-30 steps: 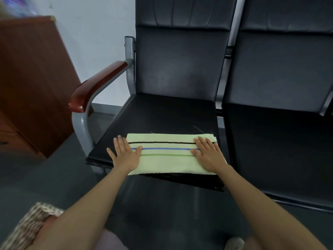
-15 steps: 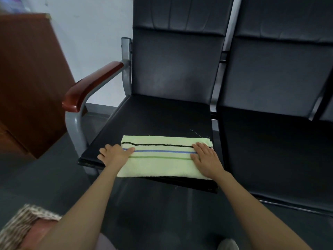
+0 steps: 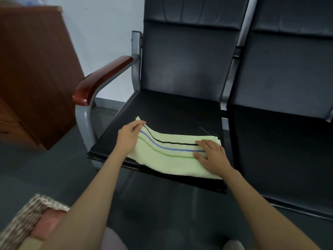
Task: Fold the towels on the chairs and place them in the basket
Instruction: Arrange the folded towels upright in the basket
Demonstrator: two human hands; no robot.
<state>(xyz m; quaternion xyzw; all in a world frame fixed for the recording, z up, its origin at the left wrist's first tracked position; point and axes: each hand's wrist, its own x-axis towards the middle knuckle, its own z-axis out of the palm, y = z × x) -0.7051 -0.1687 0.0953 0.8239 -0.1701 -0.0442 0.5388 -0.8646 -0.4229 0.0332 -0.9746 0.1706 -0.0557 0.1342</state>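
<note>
Pinching with thumb and fingertips (image 3: 141, 123), the left hand (image 3: 128, 136) lifts the left end of the pale yellow-green folded cloth towel with black, blue and green stripes (image 3: 173, 160) off the black padded chair seat (image 3: 171, 112). The right hand (image 3: 212, 157) lies flat, fingers straight, pressing the right end down. Cloth looks soft, light and floppy, so it probably sags between grips and is best held at the corners; the woven patterned basket (image 3: 40, 202) sits lower left, well apart.

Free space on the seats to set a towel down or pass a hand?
Free: the rear of the left seat, between the towel and the backrest; the right seat. Crowded: the left seat's front strip, where the towel lies under the right hand and the left hand pinches its raised end.
</note>
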